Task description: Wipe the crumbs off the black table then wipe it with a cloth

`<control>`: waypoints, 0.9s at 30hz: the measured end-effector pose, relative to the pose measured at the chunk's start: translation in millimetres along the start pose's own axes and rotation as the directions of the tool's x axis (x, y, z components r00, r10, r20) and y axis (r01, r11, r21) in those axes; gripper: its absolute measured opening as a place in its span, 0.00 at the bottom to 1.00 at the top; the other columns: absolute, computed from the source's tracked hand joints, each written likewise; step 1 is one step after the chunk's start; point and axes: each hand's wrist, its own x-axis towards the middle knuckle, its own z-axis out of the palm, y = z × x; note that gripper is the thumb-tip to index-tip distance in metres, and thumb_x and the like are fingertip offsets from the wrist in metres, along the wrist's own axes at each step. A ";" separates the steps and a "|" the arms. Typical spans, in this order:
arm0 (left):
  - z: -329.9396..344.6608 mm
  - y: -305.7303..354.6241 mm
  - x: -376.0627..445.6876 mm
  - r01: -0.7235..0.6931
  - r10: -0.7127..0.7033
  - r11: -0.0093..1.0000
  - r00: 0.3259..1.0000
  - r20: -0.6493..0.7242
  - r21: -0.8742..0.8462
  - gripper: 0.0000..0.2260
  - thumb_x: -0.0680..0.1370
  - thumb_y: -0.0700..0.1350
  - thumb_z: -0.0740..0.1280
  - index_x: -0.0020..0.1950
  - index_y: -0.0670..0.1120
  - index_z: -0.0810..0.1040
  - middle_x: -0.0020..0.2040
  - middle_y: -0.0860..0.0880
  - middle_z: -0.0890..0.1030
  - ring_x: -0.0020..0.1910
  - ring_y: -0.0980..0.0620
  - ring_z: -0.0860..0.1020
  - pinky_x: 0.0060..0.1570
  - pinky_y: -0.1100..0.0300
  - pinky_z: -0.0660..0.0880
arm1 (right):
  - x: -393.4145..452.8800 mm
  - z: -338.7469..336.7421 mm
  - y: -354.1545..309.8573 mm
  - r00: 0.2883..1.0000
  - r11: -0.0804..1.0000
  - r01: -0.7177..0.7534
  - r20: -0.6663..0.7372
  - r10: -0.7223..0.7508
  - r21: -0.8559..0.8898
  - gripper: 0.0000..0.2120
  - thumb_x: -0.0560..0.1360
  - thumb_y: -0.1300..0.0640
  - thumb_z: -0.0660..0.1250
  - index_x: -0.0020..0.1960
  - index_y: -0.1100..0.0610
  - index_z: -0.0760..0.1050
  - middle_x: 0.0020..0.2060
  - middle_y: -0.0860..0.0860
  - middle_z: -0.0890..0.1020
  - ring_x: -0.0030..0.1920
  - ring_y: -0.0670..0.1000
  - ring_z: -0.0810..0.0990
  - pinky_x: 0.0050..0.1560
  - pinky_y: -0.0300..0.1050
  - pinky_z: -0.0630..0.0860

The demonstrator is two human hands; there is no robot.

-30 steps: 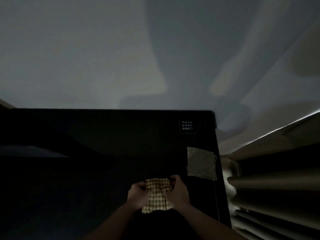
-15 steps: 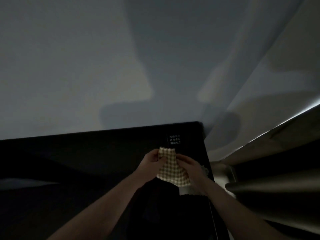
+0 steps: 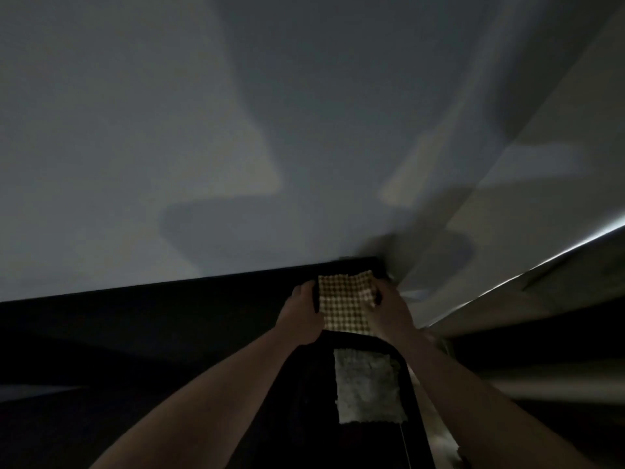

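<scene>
Since the earlier frame, both hands have carried the checked cloth (image 3: 345, 304) forward to the far right corner of the black surface (image 3: 169, 333). Left hand (image 3: 301, 316) and right hand (image 3: 389, 313) grip its side edges, stretching it flat, long axis pointing away from the person. Dim light hides any crumbs. Nearer lies a grey cloth (image 3: 367, 387), flat.

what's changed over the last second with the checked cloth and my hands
Both hands, left hand and right hand, carried the checked cloth away from you, from the table's near right part to its far right corner, and spread it out flatter. The grey cloth stayed lying by the right edge of the black table. Both hands still grip the checked cloth.
</scene>
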 end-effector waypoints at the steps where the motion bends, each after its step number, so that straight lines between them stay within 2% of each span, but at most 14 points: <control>1: 6.3 -3.9 -2.0 -0.053 0.043 0.988 0.996 0.073 0.142 0.30 0.78 0.45 0.64 0.79 0.49 0.59 0.78 0.44 0.62 0.74 0.40 0.66 0.71 0.48 0.69 | -1.3 6.8 8.9 0.997 0.995 0.033 0.066 -0.027 -0.093 0.29 0.80 0.60 0.68 0.80 0.58 0.65 0.78 0.57 0.68 0.77 0.59 0.67 0.76 0.49 0.64; 3: 18.6 -10.8 -5.7 -0.130 0.065 0.943 0.974 0.215 0.308 0.32 0.77 0.41 0.63 0.80 0.50 0.57 0.81 0.48 0.55 0.77 0.40 0.60 0.74 0.46 0.66 | -8.5 24.8 27.7 0.986 0.977 0.071 0.159 -0.038 -0.201 0.29 0.79 0.61 0.66 0.79 0.57 0.66 0.80 0.56 0.63 0.80 0.60 0.64 0.78 0.48 0.62; 5: 28.3 -15.4 -10.8 -0.160 0.030 0.910 0.946 0.322 0.384 0.35 0.77 0.40 0.63 0.81 0.51 0.53 0.82 0.51 0.50 0.80 0.41 0.54 0.76 0.46 0.63 | -18.0 42.0 44.2 0.980 0.937 0.126 0.190 -0.065 -0.326 0.29 0.80 0.59 0.65 0.80 0.56 0.65 0.82 0.56 0.59 0.82 0.61 0.58 0.80 0.51 0.59; 8: 37.1 -16.8 -18.9 -0.183 -0.017 0.864 0.920 0.391 0.469 0.38 0.78 0.42 0.64 0.82 0.51 0.46 0.83 0.52 0.44 0.81 0.42 0.48 0.78 0.44 0.59 | -26.7 52.7 56.9 0.969 0.887 0.192 0.222 -0.105 -0.420 0.30 0.83 0.54 0.63 0.82 0.55 0.59 0.84 0.53 0.51 0.84 0.62 0.49 0.82 0.56 0.54; 10: 38.1 -15.8 -22.6 -0.178 -0.028 0.861 0.919 0.394 0.476 0.38 0.78 0.43 0.64 0.82 0.52 0.45 0.82 0.52 0.42 0.81 0.42 0.47 0.78 0.44 0.57 | -30.1 50.1 58.5 0.967 0.891 0.215 0.214 -0.138 -0.399 0.29 0.83 0.54 0.65 0.81 0.56 0.62 0.84 0.54 0.54 0.83 0.63 0.53 0.81 0.59 0.58; 13: 35.5 -17.3 -31.1 -0.164 -0.010 0.888 0.927 0.374 0.429 0.37 0.79 0.42 0.62 0.82 0.53 0.45 0.82 0.53 0.42 0.81 0.43 0.47 0.78 0.45 0.57 | -47.2 46.2 60.8 0.953 0.890 0.301 0.086 -0.290 -0.341 0.29 0.78 0.55 0.71 0.77 0.58 0.70 0.80 0.58 0.65 0.80 0.66 0.63 0.75 0.63 0.69; 15: 35.5 -22.6 -42.0 -0.170 0.022 0.901 0.937 0.349 0.400 0.37 0.79 0.42 0.62 0.82 0.53 0.46 0.83 0.54 0.43 0.81 0.44 0.47 0.79 0.47 0.57 | -75.8 47.8 61.3 0.946 0.886 0.314 0.038 -0.321 -0.340 0.30 0.78 0.52 0.69 0.78 0.55 0.68 0.82 0.57 0.61 0.82 0.62 0.58 0.77 0.60 0.65; 17: 37.3 -29.5 -55.7 -0.167 0.040 0.912 0.945 0.326 0.374 0.37 0.78 0.43 0.63 0.82 0.54 0.46 0.82 0.55 0.44 0.81 0.46 0.47 0.79 0.48 0.57 | -107.7 51.4 62.7 0.962 0.888 0.272 0.101 -0.253 -0.371 0.32 0.80 0.48 0.62 0.82 0.51 0.60 0.85 0.52 0.50 0.84 0.57 0.48 0.81 0.58 0.56; 18: 38.2 -33.1 -63.2 -0.169 0.049 0.918 0.946 0.320 0.360 0.37 0.78 0.43 0.63 0.82 0.54 0.47 0.82 0.56 0.44 0.81 0.46 0.48 0.79 0.49 0.57 | -121.8 54.4 63.2 0.965 0.878 0.249 0.183 -0.189 -0.408 0.33 0.81 0.45 0.58 0.84 0.49 0.55 0.85 0.50 0.45 0.84 0.55 0.44 0.82 0.58 0.51; 20: 39.5 -40.1 -78.9 -0.157 0.051 0.931 0.950 0.309 0.328 0.37 0.77 0.42 0.63 0.82 0.55 0.48 0.82 0.56 0.44 0.81 0.47 0.48 0.78 0.49 0.58 | -136.7 62.2 68.4 0.947 0.839 0.272 0.286 -0.146 -0.472 0.35 0.80 0.41 0.49 0.84 0.49 0.50 0.84 0.49 0.42 0.84 0.55 0.41 0.83 0.58 0.46; 22: 37.6 -44.0 -94.7 -0.129 0.038 0.948 0.954 0.299 0.292 0.36 0.77 0.42 0.63 0.82 0.56 0.50 0.82 0.57 0.44 0.81 0.48 0.48 0.78 0.50 0.58 | -135.7 65.9 70.3 0.941 0.832 0.278 0.310 -0.136 -0.480 0.37 0.77 0.39 0.45 0.84 0.50 0.50 0.85 0.49 0.44 0.84 0.56 0.42 0.82 0.60 0.48; 24: 32.9 -46.3 -110.8 -0.104 0.033 0.963 0.962 0.271 0.250 0.36 0.77 0.42 0.63 0.81 0.56 0.51 0.82 0.58 0.44 0.81 0.50 0.48 0.79 0.51 0.57 | -129.6 62.1 68.9 0.933 0.816 0.301 0.328 -0.145 -0.494 0.36 0.78 0.39 0.47 0.84 0.51 0.53 0.85 0.48 0.47 0.84 0.57 0.44 0.82 0.62 0.50; 27: 20.6 -48.9 -135.6 -0.094 0.060 0.982 0.976 0.208 0.161 0.35 0.76 0.43 0.63 0.81 0.57 0.54 0.82 0.59 0.46 0.81 0.51 0.50 0.78 0.52 0.58 | -126.2 51.3 58.2 0.923 0.812 0.317 0.355 -0.147 -0.491 0.34 0.81 0.41 0.56 0.84 0.51 0.53 0.85 0.49 0.48 0.84 0.57 0.45 0.82 0.60 0.47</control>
